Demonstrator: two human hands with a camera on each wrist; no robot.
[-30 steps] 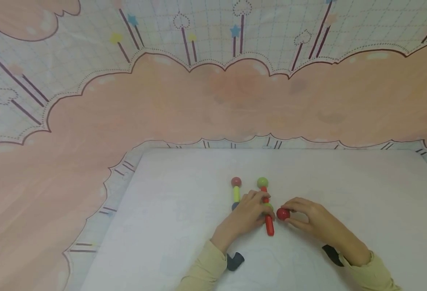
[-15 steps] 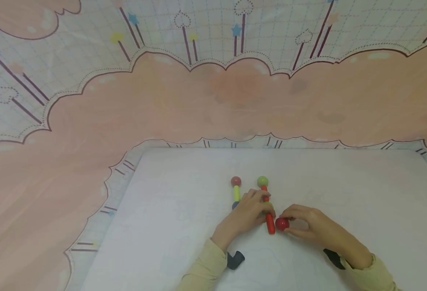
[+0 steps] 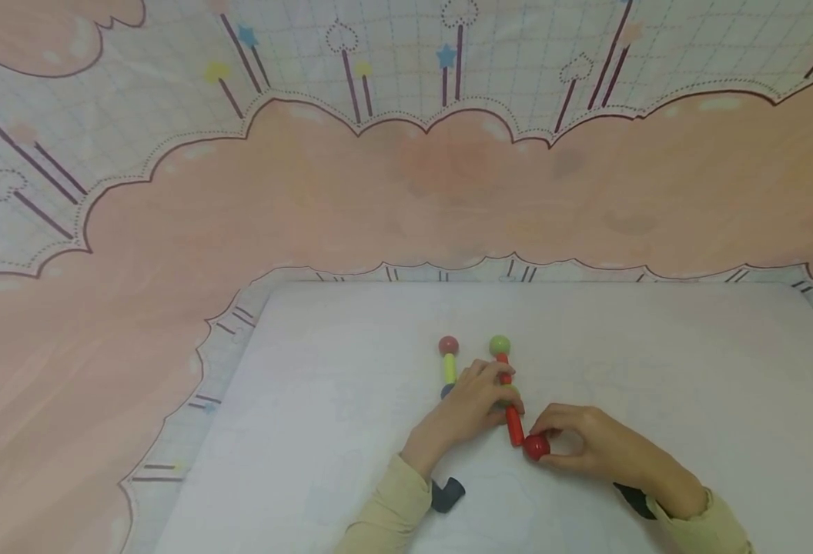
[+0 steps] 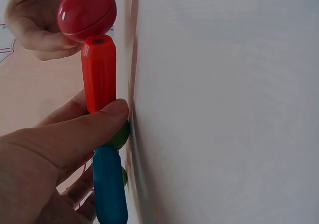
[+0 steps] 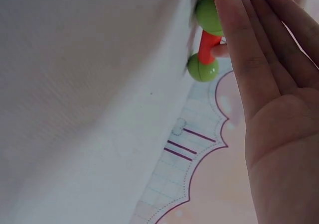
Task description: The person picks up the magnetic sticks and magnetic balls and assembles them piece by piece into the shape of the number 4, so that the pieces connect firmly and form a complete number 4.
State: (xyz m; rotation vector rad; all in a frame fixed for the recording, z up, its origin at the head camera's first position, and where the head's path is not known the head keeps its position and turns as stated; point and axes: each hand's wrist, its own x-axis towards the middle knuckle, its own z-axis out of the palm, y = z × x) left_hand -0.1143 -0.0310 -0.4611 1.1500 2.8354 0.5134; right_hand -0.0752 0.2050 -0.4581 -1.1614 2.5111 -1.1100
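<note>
A toy chain of balls and rods lies on the white table. In the head view its far end is a green ball (image 3: pixel 500 345), followed by a red rod and a second green ball (image 4: pixel 121 134). My left hand (image 3: pixel 472 404) grips the chain around that second ball, thumb on top. A red rod (image 3: pixel 514 426) sticks out toward me from there. My right hand (image 3: pixel 587 438) pinches a red ball (image 3: pixel 536 447) by the rod's near end; contact is unclear. A blue rod (image 4: pixel 109 184) also joins the held ball in the left wrist view. The right wrist view hides the red ball.
Left of the chain lie a pinkish-red ball (image 3: pixel 449 345), a yellow-green rod (image 3: pixel 450 369) and a blue ball (image 3: pixel 447 391), partly behind my left hand. A black piece (image 3: pixel 448 495) shows at the left wrist. Patterned cloth (image 3: pixel 406 192) rises beyond the white table (image 3: pixel 323 431).
My right hand has brought the red ball toward me, from beside the red rod to its near end. The left hand keeps its grip in the same place.
</note>
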